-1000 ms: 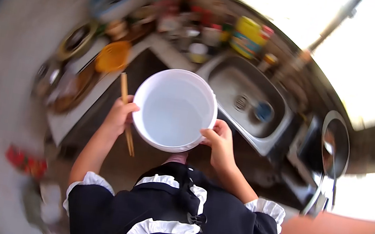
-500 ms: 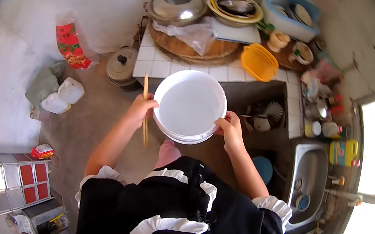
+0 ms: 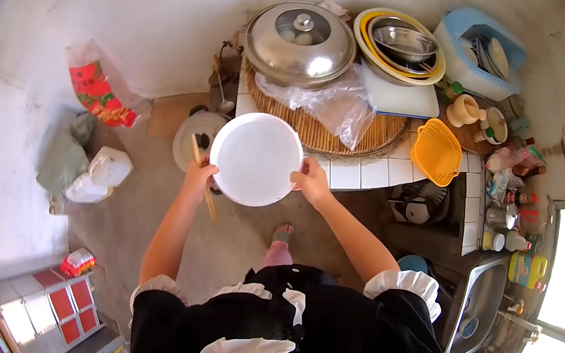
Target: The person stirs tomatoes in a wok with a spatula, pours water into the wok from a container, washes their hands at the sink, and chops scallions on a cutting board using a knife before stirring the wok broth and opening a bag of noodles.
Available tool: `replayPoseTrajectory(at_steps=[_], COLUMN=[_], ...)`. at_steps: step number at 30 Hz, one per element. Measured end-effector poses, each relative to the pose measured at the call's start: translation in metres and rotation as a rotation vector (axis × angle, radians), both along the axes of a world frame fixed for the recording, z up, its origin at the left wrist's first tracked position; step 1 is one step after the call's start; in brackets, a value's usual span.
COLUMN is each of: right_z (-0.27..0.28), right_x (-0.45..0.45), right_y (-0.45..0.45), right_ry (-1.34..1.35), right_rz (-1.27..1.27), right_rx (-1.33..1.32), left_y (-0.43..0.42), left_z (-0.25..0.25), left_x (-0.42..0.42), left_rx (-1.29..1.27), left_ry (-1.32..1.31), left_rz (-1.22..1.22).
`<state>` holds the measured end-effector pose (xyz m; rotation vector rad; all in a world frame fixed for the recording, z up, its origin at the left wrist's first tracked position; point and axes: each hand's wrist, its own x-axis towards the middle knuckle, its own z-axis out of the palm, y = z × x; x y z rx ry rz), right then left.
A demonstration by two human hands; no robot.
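A round white tub (image 3: 258,160) is held in front of my body, its pale inside turned up toward me. My left hand (image 3: 200,173) grips its left rim and also keeps a pair of chopsticks (image 3: 198,151) against the palm, pointing up and down beside the tub. With thumb and fingers, my right hand (image 3: 311,182) pinches the right side of the rim. Behind the tub, a lidded pot (image 3: 192,135) on the floor is partly hidden. The tub's underside does not show.
On the tiled counter (image 3: 363,172) stand a large lidded steel pan (image 3: 272,47), stacked basins (image 3: 362,35), a yellow basket (image 3: 436,153) and a blue tub of dishes (image 3: 456,38). A sink (image 3: 480,294) lies right. White jugs (image 3: 111,167) and a red-doored cabinet (image 3: 62,308) stand left.
I have moved forward toward the counter, and the view has shifted. Both hands carry the tub left in view, nearer the lidded floor pot. The grip on tub and chopsticks stays the same.
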<state>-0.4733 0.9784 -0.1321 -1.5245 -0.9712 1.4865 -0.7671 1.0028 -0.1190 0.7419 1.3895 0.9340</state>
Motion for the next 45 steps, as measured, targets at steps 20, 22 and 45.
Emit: replayPoseTrajectory(at_steps=[20,22,45], right_z=[0.028,0.035,0.193], right_x=[0.155,0.213,0.752], right_y=[-0.113,-0.185,-0.662], right_ry=[0.03,-0.137,-1.566], right_rz=[-0.146,-0.277,-1.636], right_rx=[0.072,0.156,0.316], left_y=[0.0,-0.032,-0.36], left_z=[-0.085,-0.103,0.06], left_x=[-0.032,-0.003,0.829], left_rx=[-0.154,-0.211,0.489], left_ry=[-0.166,0.039,0.108], left_rz=[0.256,0.233,-2.298])
